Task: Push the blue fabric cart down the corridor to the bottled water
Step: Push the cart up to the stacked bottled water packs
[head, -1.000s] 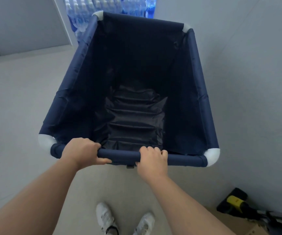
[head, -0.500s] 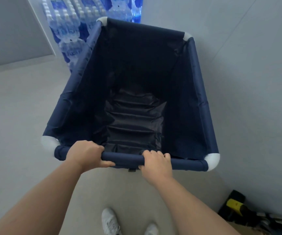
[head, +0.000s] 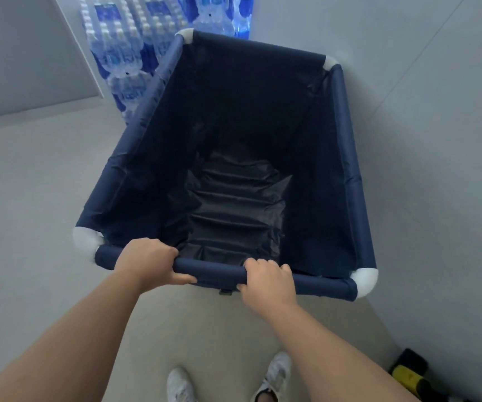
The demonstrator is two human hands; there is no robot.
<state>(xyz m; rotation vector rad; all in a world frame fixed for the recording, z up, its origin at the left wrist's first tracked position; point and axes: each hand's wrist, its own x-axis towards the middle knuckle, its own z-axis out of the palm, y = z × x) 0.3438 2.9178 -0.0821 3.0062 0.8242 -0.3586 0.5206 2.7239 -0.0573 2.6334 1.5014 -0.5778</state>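
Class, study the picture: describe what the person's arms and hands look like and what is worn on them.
Both forearms are bare right up to the picture's edge, with no sleeves in view. The left hand and right hand wear no gloves, and no rings, watch or bracelet show. The only clothing visible is a pair of white shoes on the floor below.

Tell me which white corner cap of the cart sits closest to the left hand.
The near-left corner cap, just outboard of the left hand on the handle rail; the other three caps lie farther off.

bottled water packs (head: 123, 50) larger in view, cart (head: 135, 158) seemingly closer to them, white shoes (head: 277, 378) stepped forward
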